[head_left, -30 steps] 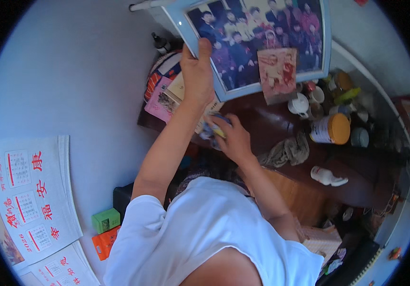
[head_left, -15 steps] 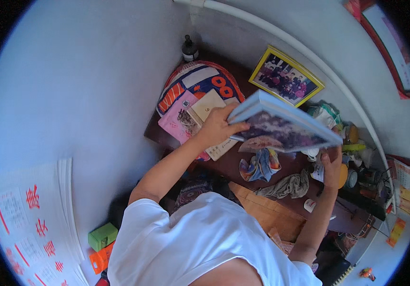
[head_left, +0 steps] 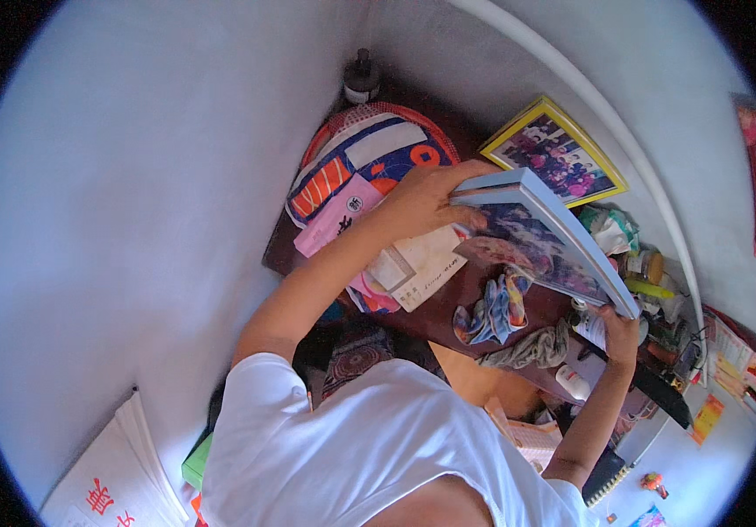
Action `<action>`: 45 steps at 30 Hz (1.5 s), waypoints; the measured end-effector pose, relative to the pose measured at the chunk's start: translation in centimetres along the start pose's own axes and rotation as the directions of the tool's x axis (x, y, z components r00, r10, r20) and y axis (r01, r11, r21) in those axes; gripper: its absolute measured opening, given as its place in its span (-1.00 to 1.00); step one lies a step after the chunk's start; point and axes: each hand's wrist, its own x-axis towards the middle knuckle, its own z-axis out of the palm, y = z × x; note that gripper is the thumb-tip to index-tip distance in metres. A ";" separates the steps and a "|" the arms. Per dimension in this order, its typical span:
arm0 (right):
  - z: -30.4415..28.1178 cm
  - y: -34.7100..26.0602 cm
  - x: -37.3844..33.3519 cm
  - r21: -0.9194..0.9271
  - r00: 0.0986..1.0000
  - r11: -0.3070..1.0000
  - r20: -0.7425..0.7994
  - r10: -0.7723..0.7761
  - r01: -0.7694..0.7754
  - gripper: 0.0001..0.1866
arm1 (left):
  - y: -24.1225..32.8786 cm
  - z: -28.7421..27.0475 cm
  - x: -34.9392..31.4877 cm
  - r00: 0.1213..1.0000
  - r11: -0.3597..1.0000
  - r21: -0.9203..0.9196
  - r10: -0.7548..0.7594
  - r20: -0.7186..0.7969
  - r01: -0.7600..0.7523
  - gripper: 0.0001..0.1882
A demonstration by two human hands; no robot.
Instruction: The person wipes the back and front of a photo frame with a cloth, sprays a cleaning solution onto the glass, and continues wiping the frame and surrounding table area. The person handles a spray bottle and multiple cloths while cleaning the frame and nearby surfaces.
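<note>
Both of my hands hold a light-blue-edged picture frame (head_left: 531, 220), tilted above the dark desk (head_left: 448, 321). A dark, colourful picture shows behind its glossy front. My left hand (head_left: 435, 200) grips the upper left end, its fingers closed round the edge. At the lower right corner, my right hand (head_left: 617, 334) pinches the frame. Behind it leans a yellow-framed group photo (head_left: 562, 154). Under the frame lie a crumpled colourful cloth (head_left: 502, 307) and a grey-green cloth (head_left: 531, 348). A cream booklet (head_left: 422, 272) and a pink packet (head_left: 343, 215) are below my left forearm.
A round red-rimmed basket with a patterned orange-and-blue cover (head_left: 351, 167) fills the desk's left back, near a dark bottle (head_left: 362, 79). Jars (head_left: 646, 263) and packets crowd the right side. A white pipe (head_left: 624, 123) runs along the wall. A white bottle (head_left: 573, 382) lies near the desk's front.
The picture frame has tilted more steeply, its right end dropping with my right hand. My left hand stays on its upper end. The whole view has shifted somewhat.
</note>
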 end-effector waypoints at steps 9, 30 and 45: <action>-3.3 4.6 -2.9 -0.189 0.964 0.977 -0.260 0.048 -0.099 -0.39 | -17.6 -1.0 5.9 0.998 0.573 0.817 -0.048 -0.044 0.063 -0.27; -8.5 9.6 -11.5 0.089 0.832 0.994 -0.545 0.101 -0.063 -0.58 | -19.5 -1.9 5.2 0.964 0.294 0.950 -0.205 0.172 -0.107 -0.33; -9.3 10.7 -11.8 0.075 0.834 0.985 -0.524 0.173 -0.157 -0.42 | -15.3 -9.6 -0.3 0.857 0.622 0.646 -0.083 -0.509 0.443 -0.61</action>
